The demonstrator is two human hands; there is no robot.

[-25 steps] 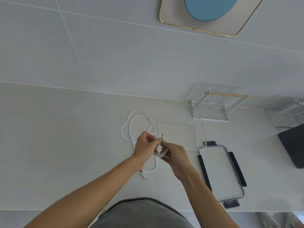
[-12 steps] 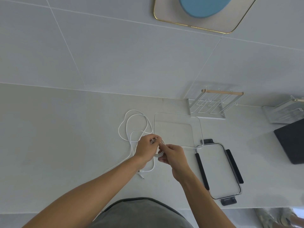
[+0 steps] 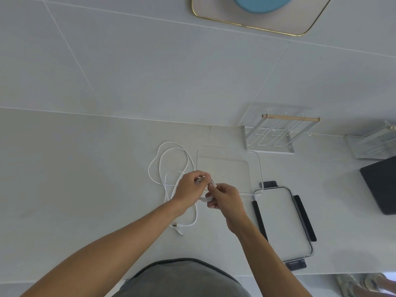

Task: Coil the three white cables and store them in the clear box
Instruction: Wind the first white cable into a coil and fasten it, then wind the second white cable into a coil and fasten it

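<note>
Both the left hand (image 3: 189, 186) and right hand (image 3: 225, 197) pinch a nearly wound cable coil (image 3: 208, 197), which likely next needs lowering into the clear box (image 3: 255, 155), while loose cables (image 3: 169, 166) wait.

I see open table (image 3: 75, 189) to the left of the loose cable loops (image 3: 169, 159); on the right the clear box (image 3: 255, 155), its lid (image 3: 280, 224) and the wire rack (image 3: 270, 138) crowd the way, with a dark slab (image 3: 381, 185) at the far edge
</note>
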